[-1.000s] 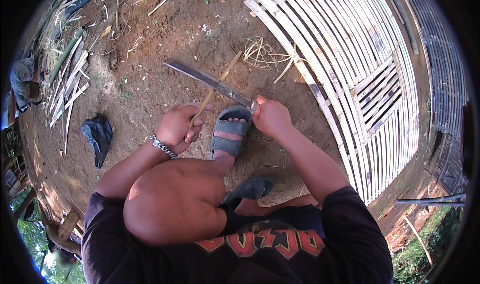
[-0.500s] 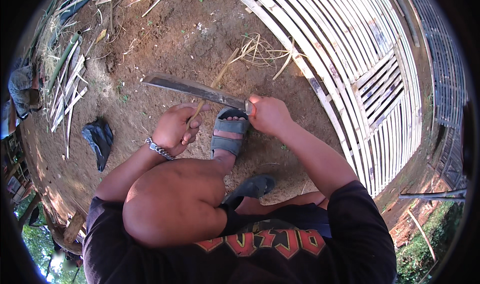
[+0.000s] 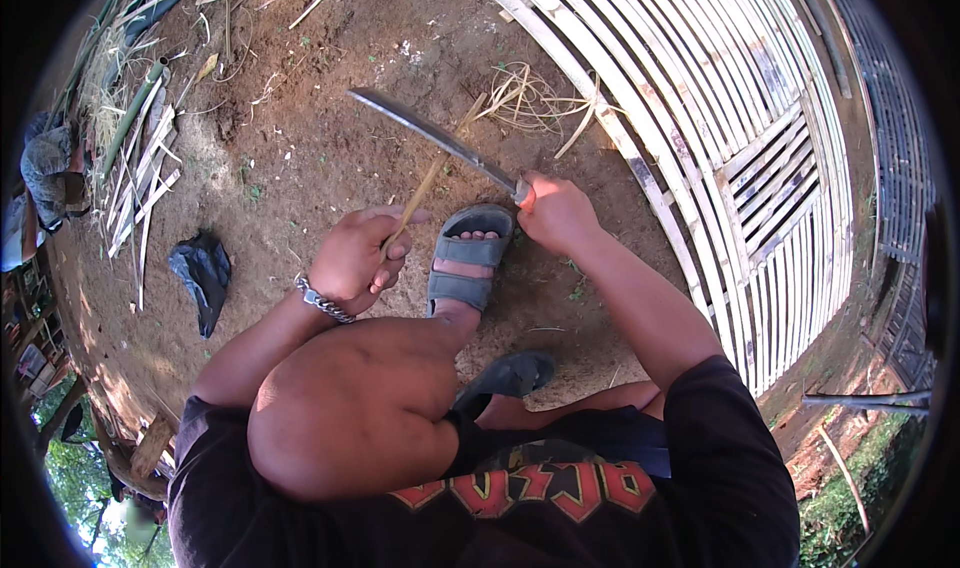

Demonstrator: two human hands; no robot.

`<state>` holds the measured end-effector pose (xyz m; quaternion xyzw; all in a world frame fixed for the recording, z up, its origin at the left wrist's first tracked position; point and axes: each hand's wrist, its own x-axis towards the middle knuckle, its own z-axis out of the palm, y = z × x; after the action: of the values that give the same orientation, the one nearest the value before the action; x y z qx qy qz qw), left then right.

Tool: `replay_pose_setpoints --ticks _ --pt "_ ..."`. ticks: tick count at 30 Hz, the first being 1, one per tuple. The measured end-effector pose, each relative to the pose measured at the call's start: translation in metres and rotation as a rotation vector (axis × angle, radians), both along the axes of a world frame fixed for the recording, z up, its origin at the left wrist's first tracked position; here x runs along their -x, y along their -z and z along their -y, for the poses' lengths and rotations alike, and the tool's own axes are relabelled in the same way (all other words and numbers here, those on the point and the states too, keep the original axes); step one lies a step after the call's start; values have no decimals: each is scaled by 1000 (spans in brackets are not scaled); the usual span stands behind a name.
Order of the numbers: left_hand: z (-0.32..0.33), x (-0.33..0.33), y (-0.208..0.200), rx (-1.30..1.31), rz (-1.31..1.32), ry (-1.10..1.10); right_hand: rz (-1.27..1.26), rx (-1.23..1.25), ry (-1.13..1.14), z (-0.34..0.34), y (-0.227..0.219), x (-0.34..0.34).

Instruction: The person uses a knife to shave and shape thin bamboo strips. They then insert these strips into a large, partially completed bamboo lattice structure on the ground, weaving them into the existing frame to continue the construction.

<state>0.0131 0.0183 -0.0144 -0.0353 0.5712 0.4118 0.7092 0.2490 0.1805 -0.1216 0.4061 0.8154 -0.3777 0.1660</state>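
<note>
Where soil (image 3: 310, 158) lies open, left hand (image 3: 348, 260) grips a strip (image 3: 426, 185), right hand (image 3: 556, 214) a knife (image 3: 435, 137).

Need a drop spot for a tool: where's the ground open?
Mostly bare soil between pale strips and left hand; smaller patch between sandal and right forearm. Crowded: fibre tangle by slatted panel, and where knife and stick cross in view.

There are one knife (image 3: 470, 159), one stick (image 3: 428, 180), one bracelet (image 3: 325, 301) and two sandals (image 3: 460, 288). Slatted panels (image 3: 762, 145) seem to number two, the rim being dim.
</note>
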Motion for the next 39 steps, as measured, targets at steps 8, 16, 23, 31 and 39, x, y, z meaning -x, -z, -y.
replay_pose_setpoints --ticks 8,16,23,31,39 --pt "-2 1 -1 54 12 -19 -69 -33 -91 8 -5 -1" --pt "-3 -6 -4 66 -4 -46 5 -43 -87 6 -1 -8" --pt "-3 -6 -5 77 -11 -40 47 -88 51 9 8 -5" --pt "0 -4 -3 67 23 -42 46 -5 52 0 16 -9" --pt "1 -1 -3 78 78 -101 54 -88 -33 -2 8 -10"
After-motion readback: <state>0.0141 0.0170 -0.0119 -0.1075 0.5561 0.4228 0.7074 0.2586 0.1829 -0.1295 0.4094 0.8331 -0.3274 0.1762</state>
